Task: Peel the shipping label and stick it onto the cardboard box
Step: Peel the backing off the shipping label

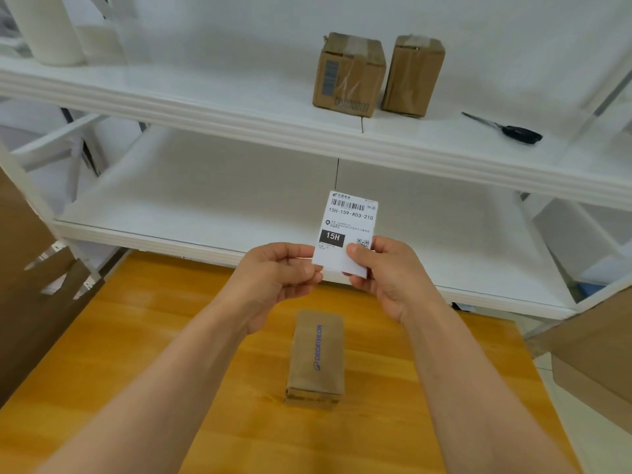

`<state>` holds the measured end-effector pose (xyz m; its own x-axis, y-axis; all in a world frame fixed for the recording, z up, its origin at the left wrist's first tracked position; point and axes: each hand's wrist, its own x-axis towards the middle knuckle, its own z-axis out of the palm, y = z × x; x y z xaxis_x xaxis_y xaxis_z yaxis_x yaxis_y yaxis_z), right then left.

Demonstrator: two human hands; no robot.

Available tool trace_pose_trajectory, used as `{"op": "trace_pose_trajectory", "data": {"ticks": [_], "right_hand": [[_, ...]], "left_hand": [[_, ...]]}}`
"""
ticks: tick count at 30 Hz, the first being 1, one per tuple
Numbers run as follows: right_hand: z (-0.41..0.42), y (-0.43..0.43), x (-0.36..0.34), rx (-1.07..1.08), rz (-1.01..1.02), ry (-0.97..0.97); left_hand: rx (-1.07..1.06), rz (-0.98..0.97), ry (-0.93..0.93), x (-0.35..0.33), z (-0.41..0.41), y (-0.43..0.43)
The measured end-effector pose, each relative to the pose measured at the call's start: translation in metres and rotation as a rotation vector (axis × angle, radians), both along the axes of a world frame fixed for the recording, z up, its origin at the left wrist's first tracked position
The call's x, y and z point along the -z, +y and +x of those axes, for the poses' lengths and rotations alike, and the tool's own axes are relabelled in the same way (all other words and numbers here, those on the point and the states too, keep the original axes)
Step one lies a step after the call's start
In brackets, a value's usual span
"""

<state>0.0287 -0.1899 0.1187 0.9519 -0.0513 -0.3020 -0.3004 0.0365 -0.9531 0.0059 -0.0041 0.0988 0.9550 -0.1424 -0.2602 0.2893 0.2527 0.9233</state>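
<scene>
One wide-angle view from the person's head looks forward and down. It sits close above the wooden desk [136,354], both forearms reaching in from the bottom edge, and faces white shelves [239,111] just behind the desk. Straight lines bow towards the frame edges.

- Bare left hand [278,273] and bare right hand [383,273], no gloves worn.
- Both forearms uncovered right to the picture's lower edge; no sleeves show.
- No rings, watch or wristbands on either wrist.
</scene>
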Motion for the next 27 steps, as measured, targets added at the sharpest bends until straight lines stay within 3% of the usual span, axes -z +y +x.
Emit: {"op": "trace_pose_trajectory", "data": {"ticks": [13,27], "right_hand": [[0.004,0.009,-0.010,0.165,0.211,0.021],[0.006,0.025,-0.003,0.250,0.324,0.026]], "left_hand": [[-0.033,-0.120,0.040,-0.007,0.005,-0.032],[-0.104,-0.017,-0.019,-0.003,0.005,-0.050]]}}
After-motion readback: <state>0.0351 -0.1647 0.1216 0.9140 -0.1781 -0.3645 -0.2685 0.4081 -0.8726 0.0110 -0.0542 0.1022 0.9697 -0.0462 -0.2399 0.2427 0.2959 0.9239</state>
